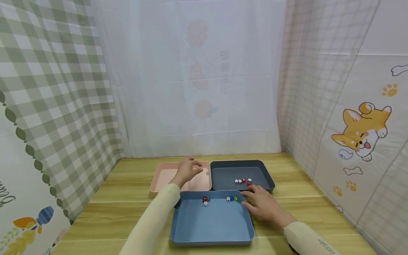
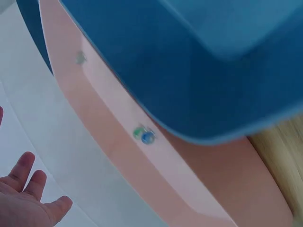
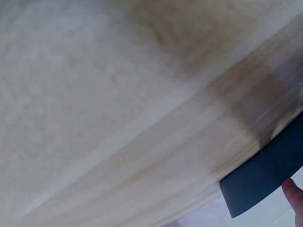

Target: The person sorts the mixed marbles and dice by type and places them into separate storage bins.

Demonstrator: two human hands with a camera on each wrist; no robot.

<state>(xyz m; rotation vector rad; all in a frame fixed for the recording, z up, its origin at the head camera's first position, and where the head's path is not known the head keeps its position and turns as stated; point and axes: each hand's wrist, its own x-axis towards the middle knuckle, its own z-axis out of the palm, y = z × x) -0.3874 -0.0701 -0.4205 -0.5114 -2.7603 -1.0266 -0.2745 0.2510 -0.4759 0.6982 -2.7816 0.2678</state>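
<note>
Blue rectangular tray (image 1: 211,223), lower centre, sits closest, prob. keeping its multicoloured dice (image 1: 204,199) reachable; L hand (image 1: 187,171) empty, fingers loose over shallow pink tray (image 1: 163,177); R hand (image 1: 262,203) unclenched, blue's upper-right corner.

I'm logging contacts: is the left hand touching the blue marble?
Apart: the left wrist view shows a wide gap between left hand and blue marble.

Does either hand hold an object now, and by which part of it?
The left hand, above the pink tray, holds nothing visible. Whether the right hand, at a corner of the blue tray, holds anything cannot be told.
</note>
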